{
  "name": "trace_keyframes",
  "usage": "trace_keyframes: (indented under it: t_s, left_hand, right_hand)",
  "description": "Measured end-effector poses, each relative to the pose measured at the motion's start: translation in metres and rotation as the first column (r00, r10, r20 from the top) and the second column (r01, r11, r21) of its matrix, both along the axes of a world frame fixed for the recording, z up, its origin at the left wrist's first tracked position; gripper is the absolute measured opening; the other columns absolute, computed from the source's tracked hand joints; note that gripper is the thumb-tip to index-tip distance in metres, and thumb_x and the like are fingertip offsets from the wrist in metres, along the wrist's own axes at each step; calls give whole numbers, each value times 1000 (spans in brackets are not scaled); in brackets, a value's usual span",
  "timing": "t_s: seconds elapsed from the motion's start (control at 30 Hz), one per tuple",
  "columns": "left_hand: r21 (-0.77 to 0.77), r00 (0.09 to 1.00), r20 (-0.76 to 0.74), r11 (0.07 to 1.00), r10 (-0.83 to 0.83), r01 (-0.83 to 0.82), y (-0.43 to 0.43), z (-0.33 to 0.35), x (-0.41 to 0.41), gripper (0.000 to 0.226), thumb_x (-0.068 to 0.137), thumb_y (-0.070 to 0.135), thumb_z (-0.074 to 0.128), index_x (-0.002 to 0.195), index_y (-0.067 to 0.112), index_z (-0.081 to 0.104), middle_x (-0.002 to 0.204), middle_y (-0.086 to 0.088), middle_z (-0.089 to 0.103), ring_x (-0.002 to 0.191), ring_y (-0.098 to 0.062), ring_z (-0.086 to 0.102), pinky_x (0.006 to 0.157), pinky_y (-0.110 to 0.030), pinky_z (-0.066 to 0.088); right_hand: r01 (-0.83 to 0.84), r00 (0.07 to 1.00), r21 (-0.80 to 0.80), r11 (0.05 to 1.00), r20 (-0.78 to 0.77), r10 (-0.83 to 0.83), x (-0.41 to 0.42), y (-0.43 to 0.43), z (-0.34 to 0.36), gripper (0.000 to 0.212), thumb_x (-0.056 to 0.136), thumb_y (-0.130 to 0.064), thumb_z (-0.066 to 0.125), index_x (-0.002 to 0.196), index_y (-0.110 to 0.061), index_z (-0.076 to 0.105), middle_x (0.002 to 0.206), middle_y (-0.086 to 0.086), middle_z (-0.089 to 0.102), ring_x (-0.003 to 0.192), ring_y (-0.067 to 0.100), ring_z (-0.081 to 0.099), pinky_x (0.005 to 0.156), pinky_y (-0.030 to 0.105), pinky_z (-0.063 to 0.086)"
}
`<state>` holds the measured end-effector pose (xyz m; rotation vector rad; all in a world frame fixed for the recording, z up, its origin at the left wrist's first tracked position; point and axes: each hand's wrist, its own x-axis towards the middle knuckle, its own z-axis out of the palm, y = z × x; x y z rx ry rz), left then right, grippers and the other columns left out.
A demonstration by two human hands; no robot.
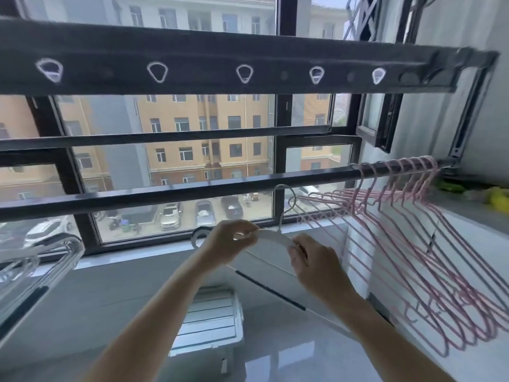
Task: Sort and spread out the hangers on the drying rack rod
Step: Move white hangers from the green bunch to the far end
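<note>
I have both hands on one white hanger (272, 236), held near me and just under the rod (165, 194), about the middle of its length. My left hand (230, 239) pinches the hanger's left shoulder between thumb and fingertips, and my right hand (314, 261) has its fingers curled over the right shoulder, so both are grasping it. The hook points up at the rod. From this angle I cannot tell whether it is over the rod or just short of it. At the far right end the pink hangers (355, 201) hang from the rod in a tight bunch, hooks nearly touching and arms overlapping. At the near left edge a cluster of grey hangers (41, 253) shows, but what carries them is out of view. The rod between the left edge and the pink bunch is bare, and so is the upper bar (192, 51) with its row of holes. I judge the job to be at an early stage. The sorting by kind looks partly there, with pink together on the right, but nothing is spread out. The white hanger needs a place on the rod, and the pink bunch needs drawing leftward one at a time.
</note>
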<state>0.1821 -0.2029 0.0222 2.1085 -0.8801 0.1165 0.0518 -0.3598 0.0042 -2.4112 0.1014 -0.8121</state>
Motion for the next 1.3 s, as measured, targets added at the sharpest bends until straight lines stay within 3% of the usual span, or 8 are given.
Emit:
trace_keyframes:
  t_s: [0.2,0.37,0.5,0.67,0.77,1.03,1.2,1.3]
  left_hand:
    - [3,987,132,996,-94,94,-65,29,-17,18,85,24,61,100,30,67,96,12,67,88,-7,60,78,-26,45]
    - [49,982,184,998,-36,27,-107,43,-22,36,85,28,61,121,24,57,120,5,62,108,-14,57,81,-15,33]
    - [106,988,93,988,-119,109,-124,42,-24,54,84,26,61,134,19,43,133,-5,51,116,-24,52,95,-29,38]
    - [160,986,49,975,-162,152,-125,36,-28,62,87,26,58,141,17,31,143,-3,40,125,-19,43,99,-25,32]
    - [194,985,61,970,-160,145,-123,31,-27,62,87,29,58,141,20,29,143,-3,40,119,-19,47,87,-20,31]
    - [97,985,55,982,-166,161,-110,26,-29,54,87,25,59,136,19,38,140,0,44,125,-15,43,94,-18,28]
    - [1,994,25,995,-104,104,-81,17,-35,51,86,27,60,133,20,42,132,2,52,120,-10,48,98,-21,36]
    - [-51,999,42,999,20,-18,-50,12,-40,43,85,29,61,126,22,49,122,5,59,109,-6,54,97,-24,42]
  right_hand:
    - [155,980,3,988,128,-154,-24,-38,21,13,92,-18,52,79,-16,51,52,-11,44,46,4,41,42,16,29]
    - [260,960,17,966,99,-260,-14,-65,42,14,92,-15,50,81,-9,55,65,2,56,59,20,51,48,25,33]
    - [314,948,-12,949,49,-313,-4,-74,50,11,91,-13,49,86,-7,56,73,7,59,64,22,52,54,25,33]
    - [391,920,-39,920,28,-390,7,-83,43,15,93,-15,46,93,-4,57,80,11,66,64,24,56,56,28,41]
    - [403,914,-58,913,-12,-405,12,-88,33,18,92,-12,43,95,-2,58,82,14,66,67,25,60,57,30,44]
    - [451,884,-153,879,-64,-464,11,-82,24,27,89,-17,47,110,0,54,104,18,64,94,31,61,72,33,46]
    - [503,862,-368,782,140,-488,5,-52,22,61,76,-26,67,126,4,47,115,22,58,103,35,55,85,40,48]
    - [404,915,-376,834,154,-374,17,-29,16,64,74,-27,69,126,3,46,114,21,58,105,37,54,88,44,47]
